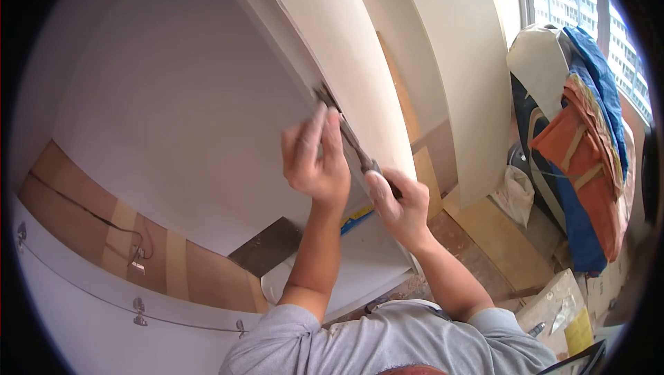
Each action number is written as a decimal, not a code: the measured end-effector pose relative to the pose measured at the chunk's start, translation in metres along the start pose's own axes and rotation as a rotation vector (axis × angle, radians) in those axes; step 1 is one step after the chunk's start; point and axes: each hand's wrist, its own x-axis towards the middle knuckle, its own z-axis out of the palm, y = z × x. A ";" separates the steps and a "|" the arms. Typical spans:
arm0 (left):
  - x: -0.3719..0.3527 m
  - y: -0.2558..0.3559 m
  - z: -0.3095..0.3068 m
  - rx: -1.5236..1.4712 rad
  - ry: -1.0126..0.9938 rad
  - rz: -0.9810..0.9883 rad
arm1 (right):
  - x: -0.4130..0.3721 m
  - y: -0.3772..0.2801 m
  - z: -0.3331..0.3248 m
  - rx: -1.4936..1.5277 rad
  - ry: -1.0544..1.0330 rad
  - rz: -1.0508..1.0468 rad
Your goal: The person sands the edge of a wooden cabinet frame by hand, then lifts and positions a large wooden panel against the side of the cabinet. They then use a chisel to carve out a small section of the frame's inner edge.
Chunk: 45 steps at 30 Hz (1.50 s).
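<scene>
My right hand is wrapped round the dark handle of a thin metal tool. The tool's shaft runs up and to the left along the edge of a long white panel. My left hand is raised beside the tool's upper end, its fingertips close to a dark slot or metal fitting in the panel edge. The left fingers are bent and blurred, and whether they pinch something is not clear.
Hinges line a white door at lower left. A dark board and a blue-yellow item lie near my forearms. Orange and blue bags stand by the window at right. Wooden boards cover part of the floor.
</scene>
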 end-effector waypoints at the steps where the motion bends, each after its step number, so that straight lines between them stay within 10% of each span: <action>1: -0.011 -0.002 -0.008 0.030 -0.032 0.060 | -0.010 0.010 -0.003 0.001 -0.002 -0.008; 45: -0.006 0.000 -0.002 -0.045 0.010 -0.040 | -0.002 -0.005 -0.005 0.098 -0.031 0.083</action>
